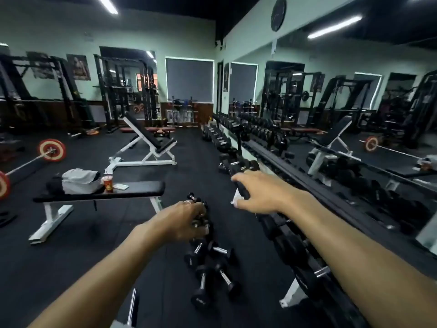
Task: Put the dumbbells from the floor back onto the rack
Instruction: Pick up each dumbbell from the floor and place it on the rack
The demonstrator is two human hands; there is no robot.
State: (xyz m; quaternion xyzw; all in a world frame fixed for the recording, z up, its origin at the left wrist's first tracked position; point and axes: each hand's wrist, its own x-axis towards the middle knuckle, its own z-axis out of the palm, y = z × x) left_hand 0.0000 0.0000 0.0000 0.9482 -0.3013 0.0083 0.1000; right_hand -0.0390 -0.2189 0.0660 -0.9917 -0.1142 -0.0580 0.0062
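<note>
Black dumbbells (208, 268) lie heaped on the rubber floor (94, 268) just left of the rack (295, 245), handles pointing every way. The left hand (186, 221) reaches down over the heap's far end, fingers curled, seemingly round a small dumbbell, though blur hides the contact. The right hand (257, 192) grips the rack's top rail. Open floor lies leftward; a bench (99, 192) stands well apart.

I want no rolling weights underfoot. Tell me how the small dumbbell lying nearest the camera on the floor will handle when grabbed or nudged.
The nearest dumbbell looks dense for its size: solid dark heads on a short metal bar. The polished chrome handle may be slick in a loose grip. Whether its heads are round or flat-sided is unclear, so on the flat black floor assume it could roll.
</note>
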